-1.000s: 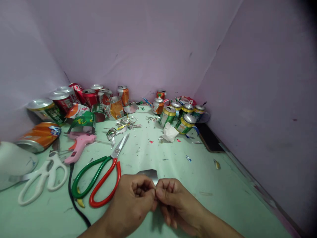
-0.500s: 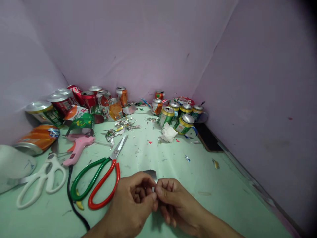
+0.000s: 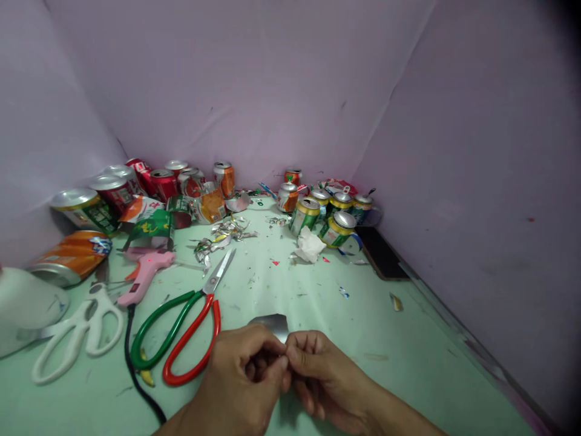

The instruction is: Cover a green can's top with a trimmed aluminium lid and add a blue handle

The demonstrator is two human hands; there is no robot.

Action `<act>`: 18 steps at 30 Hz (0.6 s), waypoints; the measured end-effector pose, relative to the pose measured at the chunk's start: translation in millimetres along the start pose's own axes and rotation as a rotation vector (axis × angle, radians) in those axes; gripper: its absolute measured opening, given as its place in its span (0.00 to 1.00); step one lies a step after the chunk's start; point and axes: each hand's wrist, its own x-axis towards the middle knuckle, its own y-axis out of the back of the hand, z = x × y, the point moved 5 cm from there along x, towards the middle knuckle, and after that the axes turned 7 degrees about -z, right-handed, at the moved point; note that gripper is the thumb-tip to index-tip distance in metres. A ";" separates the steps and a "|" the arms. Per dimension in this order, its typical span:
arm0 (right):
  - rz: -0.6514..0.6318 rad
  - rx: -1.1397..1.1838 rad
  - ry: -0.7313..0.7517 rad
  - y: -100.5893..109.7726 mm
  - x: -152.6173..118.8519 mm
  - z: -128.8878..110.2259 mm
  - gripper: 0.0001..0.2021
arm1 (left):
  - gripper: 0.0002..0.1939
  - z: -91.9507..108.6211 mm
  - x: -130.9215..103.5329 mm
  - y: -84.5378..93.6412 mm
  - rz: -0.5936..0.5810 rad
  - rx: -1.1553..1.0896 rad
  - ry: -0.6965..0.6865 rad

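Note:
My left hand (image 3: pixel 247 372) and my right hand (image 3: pixel 322 372) meet low in the middle of the view, fingertips almost touching. Thumb and forefinger of each are pinched together; whatever is between them is too small or too covered to make out. Just beyond the left knuckles shows a grey, shiny piece of sheet metal (image 3: pixel 275 324), its near part covered by that hand. Whether it is held or lies on the table I cannot tell. Left of my left hand lie scissors (image 3: pixel 209 297) with one green and one red handle, blades pointing away.
White-handled scissors (image 3: pixel 75 330) and a pink glue gun (image 3: pixel 144 275) with a black cord are at left. Several drink cans (image 3: pixel 111 191) and cut can pieces (image 3: pixel 152 227) stand behind them. More cans (image 3: pixel 305 215), crumpled tissue (image 3: pixel 309 244) and a phone (image 3: pixel 384 254) are at right.
More of the grey sheet metal shows beyond my left hand than before. Both hands keep their pinch in nearly the same place.

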 end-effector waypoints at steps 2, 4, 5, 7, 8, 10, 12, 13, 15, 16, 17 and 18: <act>-0.001 0.001 -0.009 0.0 0.0 0.1 0.18 | 0.08 0.6 1.1 0.3 0.009 -0.012 0.007; 0.002 0.005 -0.013 -0.2 0.3 0.0 0.18 | 0.08 1.7 2.0 0.4 0.025 -0.019 0.009; 0.001 0.005 -0.012 -0.5 0.4 -0.1 0.18 | 0.08 1.9 2.4 0.4 0.037 -0.021 0.015; 0.001 0.003 -0.009 -1.1 0.6 -0.4 0.19 | 0.08 1.3 2.7 0.0 0.057 -0.030 0.041; 0.002 0.004 -0.008 -1.2 0.7 -0.6 0.19 | 0.08 0.6 2.8 -0.4 0.061 -0.043 0.061; 0.008 0.005 -0.008 -1.3 0.7 -0.8 0.19 | 0.07 -1.0 2.8 -1.2 0.062 -0.081 0.100; 0.012 0.006 -0.005 -1.2 0.5 -1.1 0.18 | 0.07 -1.8 3.0 -1.4 0.058 -0.110 0.125; 0.011 0.006 -0.003 -1.3 0.4 -1.2 0.18 | 0.07 -1.9 3.3 -1.5 0.050 -0.115 0.130; 0.011 0.009 0.001 -1.5 0.3 -1.5 0.18 | 0.07 -1.7 3.8 -1.2 0.038 -0.109 0.134; 0.009 0.011 0.001 -1.7 0.2 -1.6 0.18 | 0.07 -1.4 4.0 -1.1 0.033 -0.102 0.129; 0.006 0.012 0.001 -2.0 0.1 -1.6 0.18 | 0.07 -1.0 4.1 -1.0 0.031 -0.095 0.123; 0.004 0.014 0.001 -2.2 0.1 -1.7 0.18 | 0.07 -0.7 4.1 -0.7 0.033 -0.089 0.116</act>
